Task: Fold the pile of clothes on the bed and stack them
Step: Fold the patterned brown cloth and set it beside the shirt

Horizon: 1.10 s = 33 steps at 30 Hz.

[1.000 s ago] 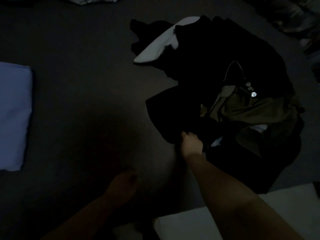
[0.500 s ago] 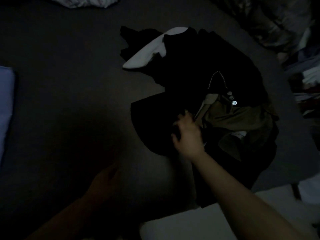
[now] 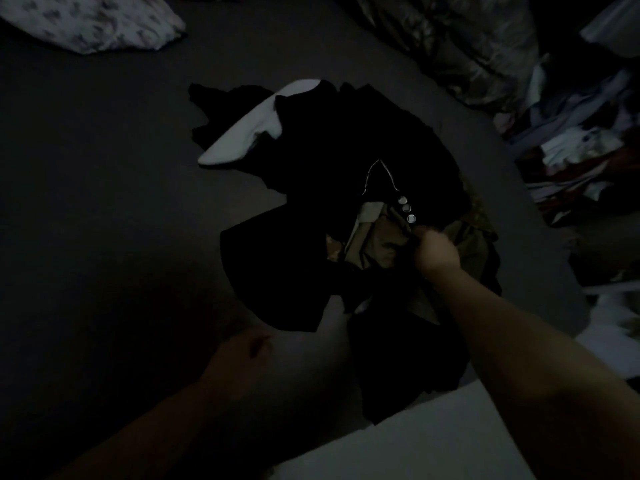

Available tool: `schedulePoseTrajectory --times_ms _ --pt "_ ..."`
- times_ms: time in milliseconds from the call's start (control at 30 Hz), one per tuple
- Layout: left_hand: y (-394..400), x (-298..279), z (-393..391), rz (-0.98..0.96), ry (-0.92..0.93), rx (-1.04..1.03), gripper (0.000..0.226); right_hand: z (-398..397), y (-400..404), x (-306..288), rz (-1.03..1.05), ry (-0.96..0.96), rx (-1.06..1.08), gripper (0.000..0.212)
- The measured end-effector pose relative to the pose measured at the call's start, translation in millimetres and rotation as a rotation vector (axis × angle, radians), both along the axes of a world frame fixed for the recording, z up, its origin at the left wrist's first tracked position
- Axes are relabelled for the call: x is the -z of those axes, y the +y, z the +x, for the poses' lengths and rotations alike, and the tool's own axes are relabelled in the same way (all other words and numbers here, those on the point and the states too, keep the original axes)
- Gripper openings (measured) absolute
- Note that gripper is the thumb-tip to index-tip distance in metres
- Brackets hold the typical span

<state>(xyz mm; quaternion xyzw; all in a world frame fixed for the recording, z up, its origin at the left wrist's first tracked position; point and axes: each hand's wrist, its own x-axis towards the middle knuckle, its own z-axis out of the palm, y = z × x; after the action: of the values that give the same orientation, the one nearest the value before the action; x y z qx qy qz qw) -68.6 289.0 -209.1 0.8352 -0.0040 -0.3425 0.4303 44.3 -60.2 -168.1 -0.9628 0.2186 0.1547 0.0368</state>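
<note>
The room is very dim. A pile of clothes (image 3: 346,161) lies on the dark bed (image 3: 104,202): mostly black garments, a white piece (image 3: 249,133) at its far left, an olive garment (image 3: 377,244) in the middle and a black garment with three shiny buttons (image 3: 405,208). My right hand (image 3: 437,255) is in the pile just below the buttons, fingers curled into cloth between the olive and black garments. My left hand (image 3: 242,351) hovers low over the bed, near the pile's front edge, fingers loosely curled and holding nothing.
A floral white fabric (image 3: 90,22) lies at the bed's far left corner. A crumpled blanket (image 3: 450,46) and a heap of mixed items (image 3: 581,150) fill the right side. A pale flat surface (image 3: 415,441) sits at the bed's near edge.
My right hand moved from the pile's near left edge across to the middle, just under the buttons. The view swung right, so the folded pale-blue item at the left left the frame.
</note>
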Motion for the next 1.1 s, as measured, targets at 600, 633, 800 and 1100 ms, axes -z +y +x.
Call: schedulePoseTrajectory --times_ms 600,633,800,1100 --pt "28.4 9.1 17.5 -0.187 0.304 -0.591 0.028 -172.3 263.8 19.2 1.182 0.168 0.063 0.018" --pt "42.0 10.8 13.4 -0.145 0.315 -0.598 0.028 -169.4 265.5 19.3 1.129 0.107 0.102 0.017" --pt "96.4 8.6 -5.7 0.048 0.333 -0.489 0.027 -132.0 243.5 21.1 0.885 -0.326 0.431 0.043" --pt "173.8 31.6 -59.9 0.245 0.275 -0.379 0.030 -73.0 326.0 14.1 1.138 -0.233 0.484 0.025"
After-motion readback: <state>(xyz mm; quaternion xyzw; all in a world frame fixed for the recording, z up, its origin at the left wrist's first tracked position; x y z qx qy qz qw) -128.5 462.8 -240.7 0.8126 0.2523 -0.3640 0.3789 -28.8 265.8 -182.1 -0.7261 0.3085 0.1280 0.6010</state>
